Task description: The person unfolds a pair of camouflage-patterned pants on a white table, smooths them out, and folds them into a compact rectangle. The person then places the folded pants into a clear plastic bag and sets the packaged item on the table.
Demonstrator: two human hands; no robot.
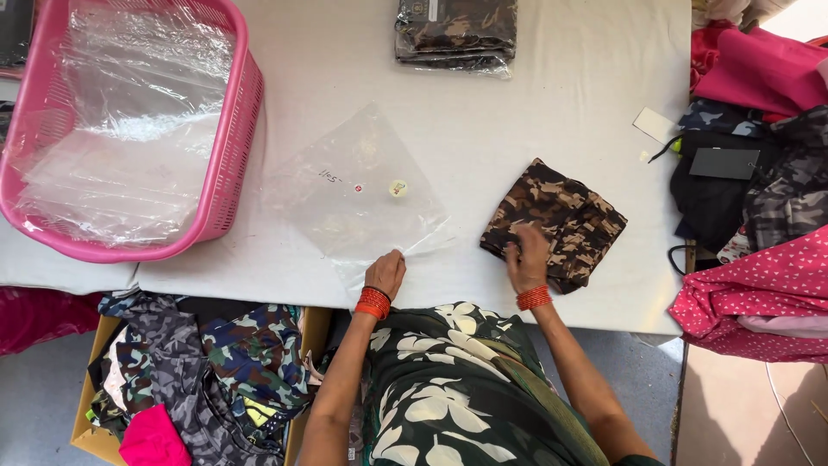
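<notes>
Bagging step, as I read it: left hand [385,274] pins the near edge of a flat clear bag [358,194] on the table [535,103], fingers curled down on the plastic, looks more like a press than a full pinch. Right hand [528,256] sits on the folded brown camo garment [556,220], just right of the bag, fingers gripping its near edge. Garment and bag are close together but not touching; garment is fully outside the bag. Judgement: next move needs the bag mouth opened first, since it lies flat and the film will cling, then the fold kept tight while sliding it in, or it'll splay. Counts: one loose bag on the table, one loose camo garment, one stack of already bagged camo [455,33] at the far edge, one pink basket [231,129] holding more clear bags, number not readable. Cardboard box [95,431] of mixed clothes by the person's left, pile of clothes [759,173] at the right. Red bangles on both wrists.
</notes>
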